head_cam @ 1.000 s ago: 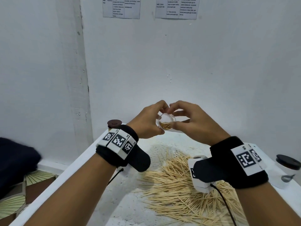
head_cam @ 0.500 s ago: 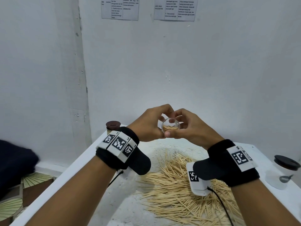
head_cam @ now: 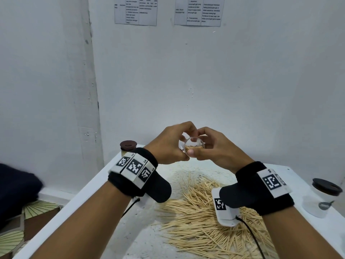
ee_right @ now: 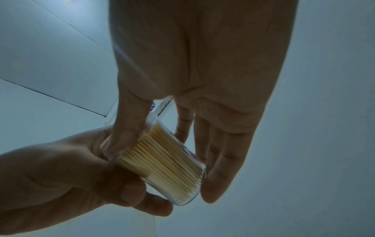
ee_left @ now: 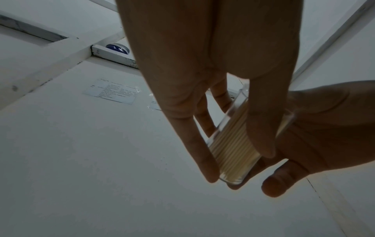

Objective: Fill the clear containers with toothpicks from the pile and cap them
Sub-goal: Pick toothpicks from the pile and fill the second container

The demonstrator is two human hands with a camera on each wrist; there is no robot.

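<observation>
Clear container of toothpicks gripped in both hands; wall sheets unreadable.

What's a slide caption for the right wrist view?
Both hands, right hand and left hand, hold a clear container packed with toothpicks.

Clear container of toothpicks (packed upright) between right hand and left hand.

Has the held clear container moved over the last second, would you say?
Yes: the clear container sank slightly, now level with the brown cap.
</observation>
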